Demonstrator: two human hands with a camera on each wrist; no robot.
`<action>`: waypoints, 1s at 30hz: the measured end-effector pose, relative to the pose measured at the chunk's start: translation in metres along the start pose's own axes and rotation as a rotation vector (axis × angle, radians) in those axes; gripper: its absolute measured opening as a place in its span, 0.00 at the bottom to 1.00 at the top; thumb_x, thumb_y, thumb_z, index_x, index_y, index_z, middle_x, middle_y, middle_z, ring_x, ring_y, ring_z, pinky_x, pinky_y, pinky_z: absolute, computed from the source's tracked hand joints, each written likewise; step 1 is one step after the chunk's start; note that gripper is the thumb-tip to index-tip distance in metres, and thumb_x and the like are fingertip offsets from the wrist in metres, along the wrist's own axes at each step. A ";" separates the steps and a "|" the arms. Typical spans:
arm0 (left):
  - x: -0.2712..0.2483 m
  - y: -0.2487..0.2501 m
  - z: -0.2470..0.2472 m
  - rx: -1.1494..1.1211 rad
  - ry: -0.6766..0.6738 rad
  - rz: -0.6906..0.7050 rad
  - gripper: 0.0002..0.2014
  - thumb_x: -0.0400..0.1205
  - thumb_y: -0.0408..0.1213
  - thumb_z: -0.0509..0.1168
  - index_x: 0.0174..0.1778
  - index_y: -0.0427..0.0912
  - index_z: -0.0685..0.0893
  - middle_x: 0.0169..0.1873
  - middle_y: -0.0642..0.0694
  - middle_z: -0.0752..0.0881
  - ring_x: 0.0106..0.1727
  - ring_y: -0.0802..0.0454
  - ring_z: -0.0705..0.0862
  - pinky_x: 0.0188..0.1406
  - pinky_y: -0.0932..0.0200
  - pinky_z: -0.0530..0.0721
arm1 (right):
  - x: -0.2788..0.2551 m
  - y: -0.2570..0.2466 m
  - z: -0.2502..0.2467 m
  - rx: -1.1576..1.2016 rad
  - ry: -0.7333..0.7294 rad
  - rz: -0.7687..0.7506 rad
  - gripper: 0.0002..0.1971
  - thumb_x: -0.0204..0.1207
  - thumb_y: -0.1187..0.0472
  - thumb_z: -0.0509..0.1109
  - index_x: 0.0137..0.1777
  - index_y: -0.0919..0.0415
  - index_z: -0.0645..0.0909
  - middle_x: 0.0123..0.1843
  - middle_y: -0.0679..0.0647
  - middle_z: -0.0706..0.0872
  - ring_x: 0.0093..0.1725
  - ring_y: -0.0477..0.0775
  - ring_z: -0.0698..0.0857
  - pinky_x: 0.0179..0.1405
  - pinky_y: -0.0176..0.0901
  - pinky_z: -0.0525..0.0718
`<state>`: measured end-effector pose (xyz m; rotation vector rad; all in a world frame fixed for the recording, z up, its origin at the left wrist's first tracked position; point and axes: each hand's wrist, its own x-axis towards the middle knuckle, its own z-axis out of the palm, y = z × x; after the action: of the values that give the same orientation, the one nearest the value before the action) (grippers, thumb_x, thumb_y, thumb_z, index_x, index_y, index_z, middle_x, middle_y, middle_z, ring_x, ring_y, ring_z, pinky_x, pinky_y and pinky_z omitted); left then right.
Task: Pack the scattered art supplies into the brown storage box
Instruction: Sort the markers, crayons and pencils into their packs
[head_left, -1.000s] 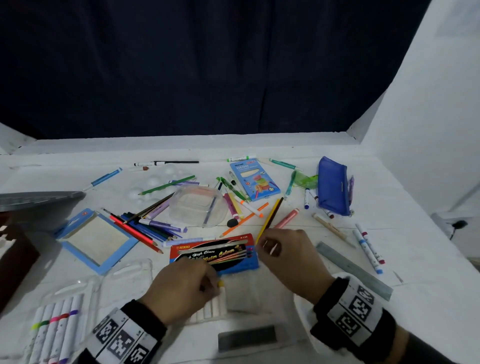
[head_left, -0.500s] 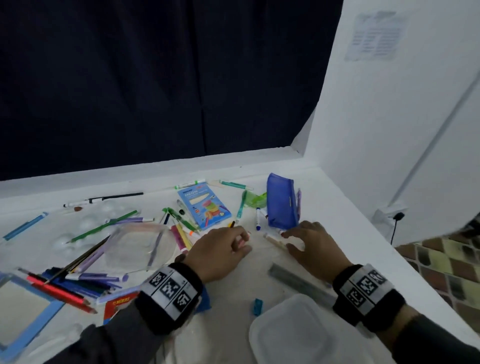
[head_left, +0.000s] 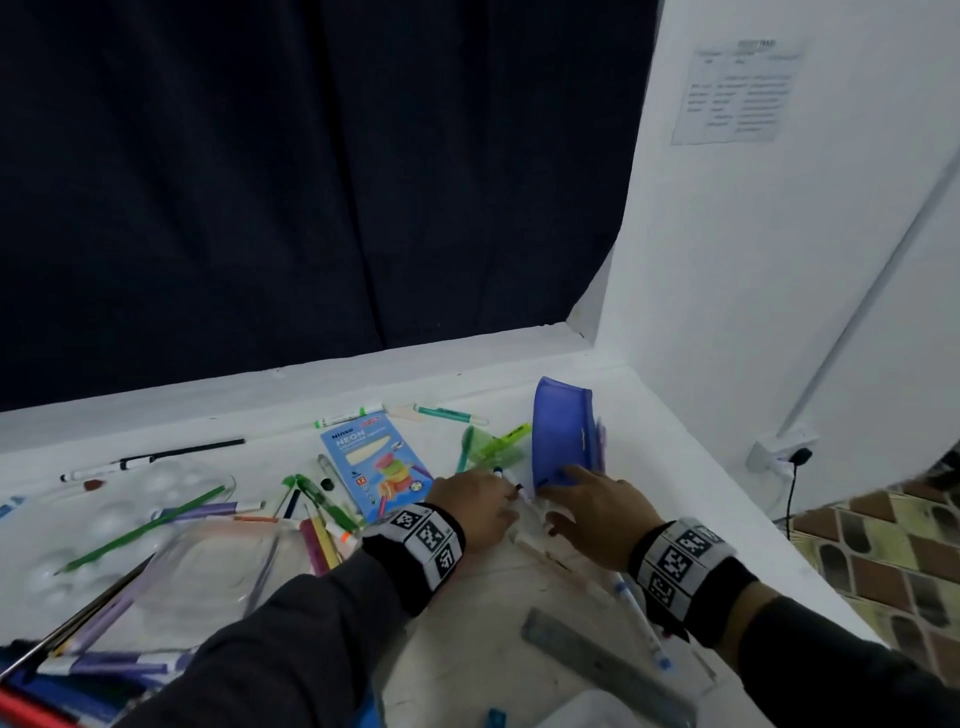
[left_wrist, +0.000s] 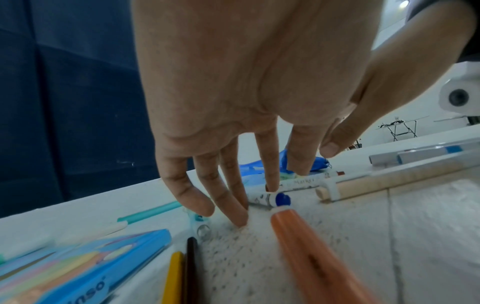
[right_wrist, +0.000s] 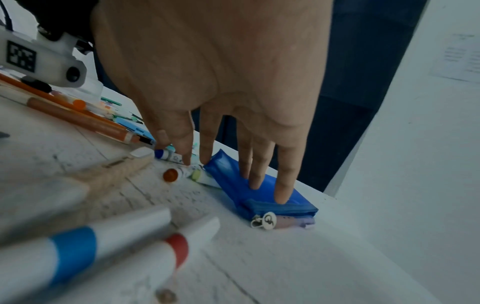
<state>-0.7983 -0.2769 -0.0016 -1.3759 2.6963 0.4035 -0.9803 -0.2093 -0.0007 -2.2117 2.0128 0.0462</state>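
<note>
My left hand lies flat on the white table, its straight fingers touching a white marker with a blue cap. An orange marker and a wooden stick lie beside it. My right hand reaches to the blue zip pouch; its straight fingers rest on the pouch, and the index finger touches a marker. Neither hand grips anything. The brown storage box is out of view.
A blue crayon box, green pens, a clear plastic tray and coloured pencils lie to the left. A grey ruler and two white markers lie near me. A white wall stands on the right.
Both hands left the red-and-blue paint box and moved right and forward. The left one settled on the markers, the right one reached the blue pouch. My view swung right.
</note>
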 end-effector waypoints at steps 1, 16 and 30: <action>0.002 0.001 0.000 0.017 -0.005 0.000 0.16 0.84 0.51 0.61 0.63 0.52 0.85 0.65 0.43 0.80 0.66 0.40 0.81 0.65 0.44 0.79 | 0.001 0.004 0.000 0.011 0.003 0.010 0.19 0.83 0.44 0.58 0.73 0.38 0.72 0.74 0.49 0.72 0.68 0.58 0.79 0.61 0.54 0.82; -0.032 -0.008 -0.018 -0.305 0.174 -0.090 0.07 0.73 0.35 0.70 0.44 0.50 0.91 0.46 0.47 0.89 0.48 0.50 0.86 0.48 0.59 0.85 | 0.020 -0.001 0.009 -0.009 0.026 0.102 0.17 0.79 0.37 0.58 0.57 0.47 0.75 0.53 0.54 0.84 0.50 0.61 0.87 0.53 0.56 0.85; -0.151 -0.035 -0.029 -0.941 0.426 -0.237 0.21 0.79 0.29 0.70 0.58 0.63 0.83 0.42 0.43 0.85 0.41 0.46 0.90 0.39 0.59 0.82 | 0.014 -0.046 -0.001 -0.011 -0.095 0.241 0.15 0.83 0.42 0.58 0.59 0.48 0.78 0.73 0.58 0.67 0.78 0.68 0.64 0.68 0.72 0.70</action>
<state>-0.6797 -0.1863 0.0494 -2.1563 2.6627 1.6673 -0.9337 -0.2190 0.0032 -1.9216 2.2181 0.1861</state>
